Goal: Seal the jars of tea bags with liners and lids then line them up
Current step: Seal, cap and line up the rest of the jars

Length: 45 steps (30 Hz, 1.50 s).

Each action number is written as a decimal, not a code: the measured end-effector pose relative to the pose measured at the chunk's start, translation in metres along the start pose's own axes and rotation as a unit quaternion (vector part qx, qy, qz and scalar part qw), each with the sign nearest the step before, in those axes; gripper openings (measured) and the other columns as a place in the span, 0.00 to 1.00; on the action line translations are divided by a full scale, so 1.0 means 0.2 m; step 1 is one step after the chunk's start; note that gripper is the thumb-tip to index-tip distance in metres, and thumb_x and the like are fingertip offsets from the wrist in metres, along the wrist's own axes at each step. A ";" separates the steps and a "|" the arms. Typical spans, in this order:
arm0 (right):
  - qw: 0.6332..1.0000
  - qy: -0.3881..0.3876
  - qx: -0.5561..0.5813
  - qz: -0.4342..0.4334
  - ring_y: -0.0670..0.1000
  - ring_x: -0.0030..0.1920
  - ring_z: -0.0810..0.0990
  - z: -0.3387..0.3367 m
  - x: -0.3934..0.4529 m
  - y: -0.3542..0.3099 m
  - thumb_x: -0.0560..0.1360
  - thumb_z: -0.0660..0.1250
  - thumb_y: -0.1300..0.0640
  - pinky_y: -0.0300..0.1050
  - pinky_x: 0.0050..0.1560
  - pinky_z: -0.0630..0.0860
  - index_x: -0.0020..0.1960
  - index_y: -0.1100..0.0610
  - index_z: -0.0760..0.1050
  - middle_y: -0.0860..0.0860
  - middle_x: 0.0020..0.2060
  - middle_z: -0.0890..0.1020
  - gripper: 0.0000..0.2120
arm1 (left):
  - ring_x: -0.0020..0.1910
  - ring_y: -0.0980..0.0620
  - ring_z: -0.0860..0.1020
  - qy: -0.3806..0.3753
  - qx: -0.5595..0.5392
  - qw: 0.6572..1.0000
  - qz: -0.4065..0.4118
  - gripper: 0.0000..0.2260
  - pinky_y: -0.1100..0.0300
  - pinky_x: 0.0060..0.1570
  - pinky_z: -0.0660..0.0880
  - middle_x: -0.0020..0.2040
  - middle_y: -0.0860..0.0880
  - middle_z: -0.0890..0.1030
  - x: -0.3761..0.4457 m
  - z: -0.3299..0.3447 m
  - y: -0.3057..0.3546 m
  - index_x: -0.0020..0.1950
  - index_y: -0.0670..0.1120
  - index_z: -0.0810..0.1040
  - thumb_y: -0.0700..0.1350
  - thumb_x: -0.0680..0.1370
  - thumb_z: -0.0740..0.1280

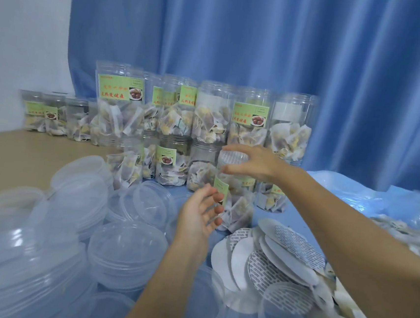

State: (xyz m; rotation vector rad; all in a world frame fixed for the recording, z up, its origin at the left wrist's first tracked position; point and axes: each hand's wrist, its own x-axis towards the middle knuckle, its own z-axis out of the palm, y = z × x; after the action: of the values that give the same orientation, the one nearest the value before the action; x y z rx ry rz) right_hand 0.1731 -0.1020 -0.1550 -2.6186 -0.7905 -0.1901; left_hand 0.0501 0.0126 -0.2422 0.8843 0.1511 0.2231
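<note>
Right hand (250,164) grips the top of a clear plastic jar of tea bags (235,199), fingers curled over a white printed liner (232,158) on its mouth. Left hand (199,214) rests against the jar's side just below that grip, fingers spread and relaxed, touching near the green label. Behind the grip, stacked labelled jars (207,122). Below-left of it, a pile of translucent plastic lids (123,248); below-right, a heap of round foil liners (270,262), all on the blue-covered tabletop (364,199).
</note>
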 end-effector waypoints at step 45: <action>0.951 -0.033 0.256 -0.170 0.36 0.64 0.70 -0.10 -0.55 0.24 0.59 0.77 0.54 0.39 0.54 0.76 0.62 0.31 0.67 0.30 0.63 0.70 0.38 | 0.44 0.49 0.84 -0.061 0.025 0.998 0.020 0.11 0.53 0.41 0.75 0.46 0.49 0.86 -0.01 -0.05 -0.06 0.37 0.54 0.86 0.59 0.66 0.68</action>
State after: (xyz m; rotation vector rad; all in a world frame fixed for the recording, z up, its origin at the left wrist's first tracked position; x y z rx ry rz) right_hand 0.1087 -0.2022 -0.1785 -2.0004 -1.1400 0.0132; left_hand 0.0484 0.0121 -0.2574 0.9482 0.0245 0.2025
